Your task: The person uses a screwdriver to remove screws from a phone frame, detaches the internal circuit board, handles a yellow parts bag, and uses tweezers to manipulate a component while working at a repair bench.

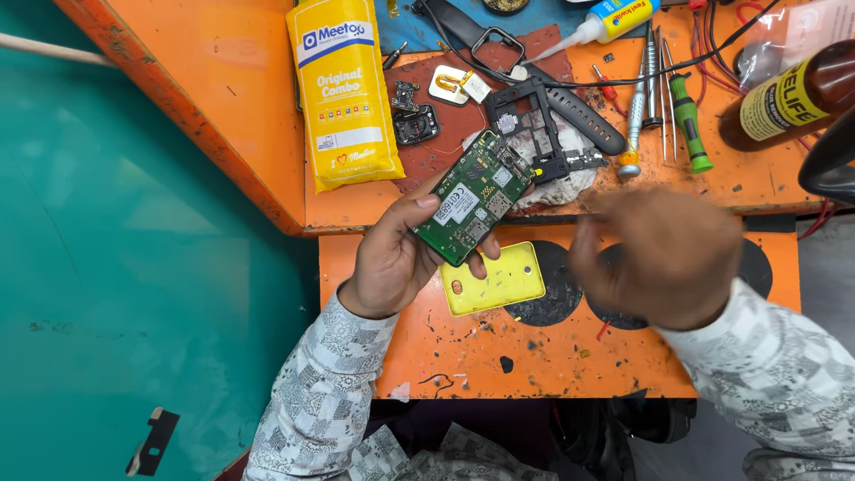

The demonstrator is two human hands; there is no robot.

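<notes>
Patterned sleeves (329, 392) come up from six o'clock, nearest the lens, and lead to both hands over an orange workbench (534, 356); the left hand (396, 254) sits just left of centre with its fingers closed around a green circuit board (472, 198), thumb along the board's left edge and fingertips wrapped under the lower right edge, so the component side tilts up toward the eyes, held as one holds a thing to inspect it; the right hand (663, 258) hovers at about four o'clock from the board, blurred, its back to the camera and fingers curled loosely; I cannot tell whether it holds anything small.

Directly below the board, at six o'clock from it, a yellow phone cover (494, 278) lies flat on the bench, apparently set aside within easy reach; at twelve o'clock from the board a black phone frame (534, 125) rests on a crumpled white cloth (557, 183), which seems to cushion loose parts; a black watch strap (579, 111) runs beside it.

Screwdrivers (663, 98) lie in a row at two o'clock, handles toward the person for quick picking; a glue bottle (610, 20) points its nozzle leftward at one o'clock; a brown bottle (793, 93) lies at the right edge; a yellow packet (343, 89) lies at eleven o'clock, well apart from the hands.
</notes>
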